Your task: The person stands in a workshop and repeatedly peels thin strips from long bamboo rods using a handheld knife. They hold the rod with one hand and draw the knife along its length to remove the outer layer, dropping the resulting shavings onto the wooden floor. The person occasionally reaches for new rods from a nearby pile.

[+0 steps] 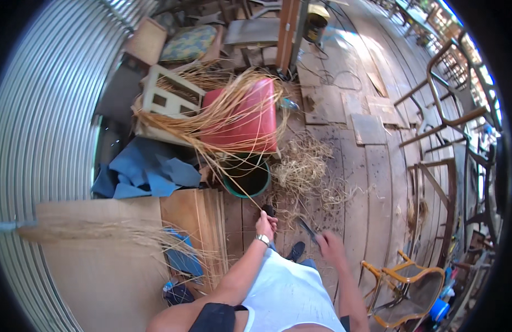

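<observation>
My left hand [265,224], with a watch on its wrist, is closed on the end of a thin rattan strand [246,192]. The strand runs up and to the left, over a green-rimmed bucket [246,195], to a large loose bundle of tan rattan strands [178,125]. That bundle lies draped across a red-seated chair [261,119] with a pale frame. To the right, my right hand [330,247] grips a knife [307,227], its dark blade pointing up and left, apart from the strand.
Curly shavings [303,166] litter the plank floor right of the bucket. Blue cloth [148,169] lies at the left, beyond plywood sheets [189,221]. Another strand bundle [95,231] hangs there. A wooden chair [405,293] stands near right; dark chair frames [449,99] line the far right.
</observation>
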